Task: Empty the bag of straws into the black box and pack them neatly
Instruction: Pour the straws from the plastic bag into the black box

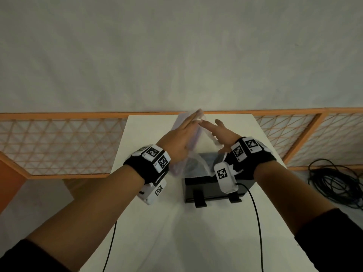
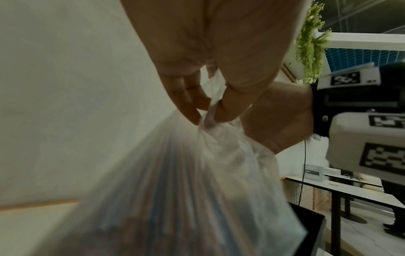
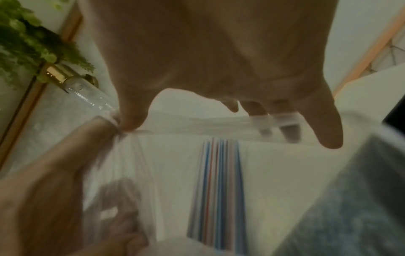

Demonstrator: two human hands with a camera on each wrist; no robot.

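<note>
Both hands hold a clear plastic bag [image 1: 177,124] up over the open black box [image 1: 208,185] on the white table. In the left wrist view my left hand [image 2: 208,112] pinches a bunched top corner of the bag [image 2: 175,190] between thumb and fingertips. Blue, red and white straws [image 3: 219,190] hang lengthwise inside it. My right hand [image 3: 219,121] grips the bag's stretched top edge [image 3: 197,128], thumb at one end and fingers under the plastic at the other. From the head camera, the left hand [image 1: 196,116] and right hand [image 1: 210,126] nearly meet at the bag's top. The box's inside is mostly hidden.
The white table [image 1: 176,232] ends just behind the box. An orange lattice fence [image 1: 59,144] runs along its far side. A coil of black cable [image 1: 334,183] lies on the floor to the right. Thin cables trail from both wrist cameras across the table's near part.
</note>
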